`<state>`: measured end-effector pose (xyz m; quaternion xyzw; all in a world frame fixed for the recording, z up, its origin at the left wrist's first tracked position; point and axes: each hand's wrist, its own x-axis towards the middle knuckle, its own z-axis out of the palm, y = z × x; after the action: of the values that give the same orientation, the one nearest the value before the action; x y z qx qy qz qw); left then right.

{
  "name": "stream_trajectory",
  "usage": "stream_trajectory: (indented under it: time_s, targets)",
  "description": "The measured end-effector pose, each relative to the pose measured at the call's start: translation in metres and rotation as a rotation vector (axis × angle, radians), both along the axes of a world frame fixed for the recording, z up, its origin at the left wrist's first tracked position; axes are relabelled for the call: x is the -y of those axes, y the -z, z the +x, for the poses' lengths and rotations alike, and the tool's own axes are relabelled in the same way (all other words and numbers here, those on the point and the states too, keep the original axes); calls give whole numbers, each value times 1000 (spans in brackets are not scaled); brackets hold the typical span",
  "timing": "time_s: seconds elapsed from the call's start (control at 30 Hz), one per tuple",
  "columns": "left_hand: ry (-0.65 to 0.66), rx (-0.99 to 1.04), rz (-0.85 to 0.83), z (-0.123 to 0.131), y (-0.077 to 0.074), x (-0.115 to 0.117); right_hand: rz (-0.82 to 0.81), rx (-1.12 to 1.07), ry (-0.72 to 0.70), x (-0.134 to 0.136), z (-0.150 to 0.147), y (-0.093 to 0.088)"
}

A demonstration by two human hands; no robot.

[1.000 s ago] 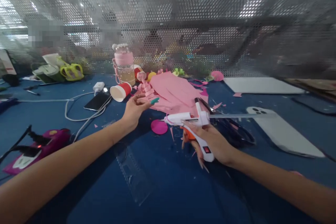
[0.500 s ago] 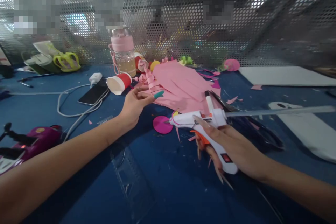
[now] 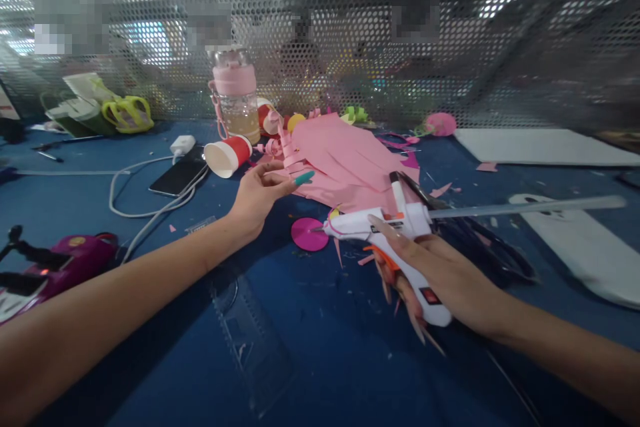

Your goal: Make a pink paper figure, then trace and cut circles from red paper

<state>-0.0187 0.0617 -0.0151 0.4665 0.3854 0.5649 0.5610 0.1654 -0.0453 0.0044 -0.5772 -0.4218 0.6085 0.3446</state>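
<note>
My right hand (image 3: 430, 267) grips a white hot glue gun (image 3: 400, 227), fingers around its handle and by the orange trigger (image 3: 383, 256). A clear glue stick (image 3: 530, 207) juts from its back. The nozzle points left, its tip over or touching a magenta paper disc (image 3: 307, 235) flat on the table. Up and left of the disc, my left hand (image 3: 255, 197) is closed in a pinch, a long teal nail on its thumb. At its fingertips is a curled pink paper strip (image 3: 290, 153), apparently held; the exact contact is partly hidden.
Pink paper sheets (image 3: 345, 153) lie behind the hands, scissors (image 3: 490, 253) at right. A red paper cup (image 3: 235, 155), bottle (image 3: 235, 97) and phone (image 3: 177, 173) with cable stand left. A clear ruler (image 3: 253, 340) lies in front; perforated metal screen (image 3: 350, 27) behind.
Both hands stay almost in place. The glue stick's rear end has shifted slightly left, and less of the orange trigger shows. The whole view has shifted a little.
</note>
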Motion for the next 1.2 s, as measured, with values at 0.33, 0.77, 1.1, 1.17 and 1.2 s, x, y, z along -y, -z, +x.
stream_trajectory:
  time_s: [0.33,0.77,1.1,1.17,1.2]
  targets:
    - [-7,-21,-2,0,-3,2,57,5,-20,0,4,5]
    - [-5,-9,-5,1,-2,2,172,-38,-126,3,9,10]
    - [3,10,17,1,-2,3,146,8,-117,4,9,9]
    - [2,4,14,1,-2,3,164,12,-117,4,10,10]
    - [2,2,14,2,-2,3,171,8,-120,4,10,11]
